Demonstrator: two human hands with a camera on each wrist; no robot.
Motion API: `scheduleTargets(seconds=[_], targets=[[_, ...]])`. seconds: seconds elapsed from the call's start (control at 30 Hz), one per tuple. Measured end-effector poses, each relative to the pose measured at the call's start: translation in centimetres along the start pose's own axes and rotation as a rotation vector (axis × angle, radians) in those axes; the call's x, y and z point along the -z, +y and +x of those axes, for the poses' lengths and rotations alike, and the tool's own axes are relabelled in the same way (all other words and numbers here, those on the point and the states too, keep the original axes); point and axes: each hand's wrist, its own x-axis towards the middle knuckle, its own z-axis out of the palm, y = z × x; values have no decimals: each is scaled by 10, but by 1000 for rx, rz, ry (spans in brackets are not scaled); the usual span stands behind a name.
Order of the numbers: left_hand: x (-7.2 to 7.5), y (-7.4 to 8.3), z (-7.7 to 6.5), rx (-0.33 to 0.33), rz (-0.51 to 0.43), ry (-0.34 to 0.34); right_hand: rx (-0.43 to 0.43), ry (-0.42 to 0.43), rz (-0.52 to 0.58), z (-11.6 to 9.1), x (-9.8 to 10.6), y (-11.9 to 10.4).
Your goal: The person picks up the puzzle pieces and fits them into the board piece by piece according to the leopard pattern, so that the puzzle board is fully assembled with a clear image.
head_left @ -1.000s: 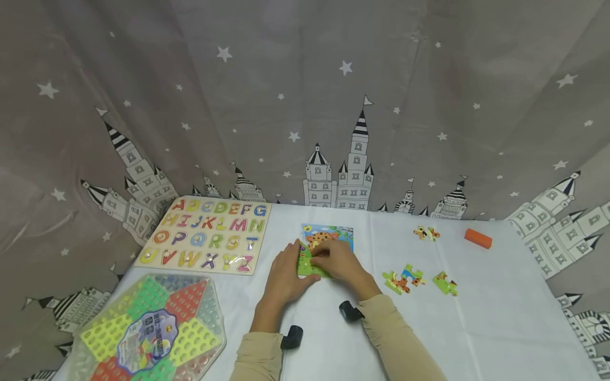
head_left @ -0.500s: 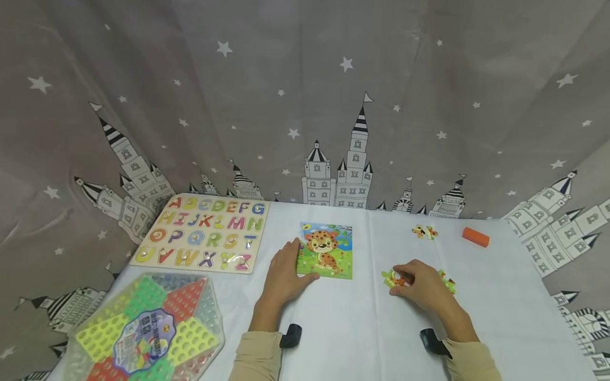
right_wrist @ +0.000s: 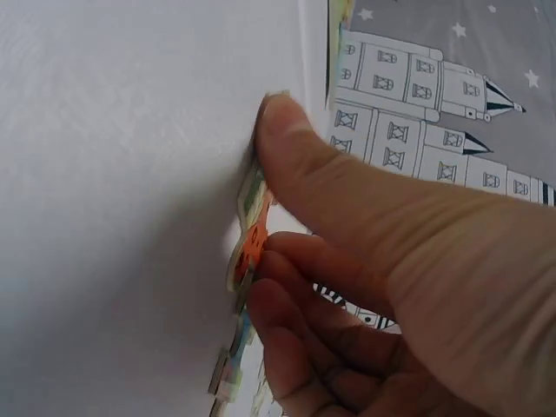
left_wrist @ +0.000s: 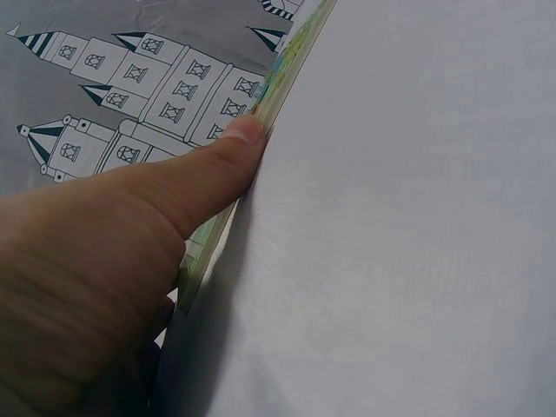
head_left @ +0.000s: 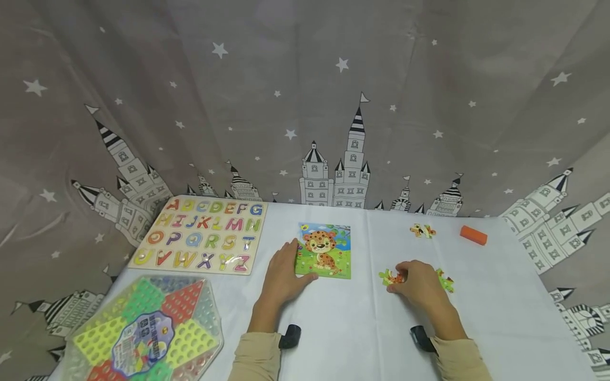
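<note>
A square leopard jigsaw puzzle (head_left: pixel 335 241) lies on the white-covered table. My left hand (head_left: pixel 284 272) rests at its lower left corner, forefinger along the left side and thumb at the near edge. The left wrist view has that thumb (left_wrist: pixel 221 161) against the puzzle's edge. To the right, my right hand (head_left: pixel 421 283) is over loose jigsaw pieces (head_left: pixel 389 277), pinching a spotted orange one (right_wrist: pixel 252 243) between thumb and fingers, low over the cloth. The hand partly covers these pieces. Just beyond it lies another green-and-orange piece (head_left: pixel 446 281).
Farther back are more jigsaw pieces (head_left: pixel 421 230) and an orange block (head_left: pixel 474 235). On the left stands a wooden alphabet board (head_left: pixel 190 270) with letters, and nearer, a hexagonal plastic-covered game box (head_left: pixel 143 344). A grey castle-print curtain (head_left: pixel 267 63) closes off the back.
My right hand has left the leopard puzzle and moved right to the loose pieces, uncovering the picture. In the last half second it has barely shifted. The left hand stays in place.
</note>
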Motion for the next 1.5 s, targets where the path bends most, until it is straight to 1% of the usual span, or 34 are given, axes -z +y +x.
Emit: scheduleTargets(seconds=[0.1,0.3,0.43,0.6,0.7,0.83,0.93,1.0,1.13,1.23,1.3,1.4,1.5], targets=[[0,-1,0,2,0,-3,-25,3,7,1,1,0],[2,-2,-1,14,0,-12,-79,-30,84,7,-1,7],[2,-4,0,19,5,-11,-70,-51,97,11,-4,12],[2,-5,1,24,3,-12,18,-14,176,15,-6,9],[2,-5,1,25,0,-12,93,21,235,18,-9,4],[0,-5,1,25,5,-11,187,-3,308,28,-14,-15],[0,-4,1,21,2,-9,248,-45,343,39,-19,-37],[0,-3,1,15,2,-8,283,-71,342,48,-22,-54],[1,0,0,1,-2,-2,345,-130,306,71,-32,-85],[-1,2,0,-7,-3,0,370,-162,258,84,-38,-100],[-2,3,-1,-6,5,-10,382,-178,214,87,-42,-105],[-3,4,-2,-7,11,-17,385,-177,156,86,-46,-112],[-2,4,-2,-4,13,-9,378,-142,130,83,-49,-118]])
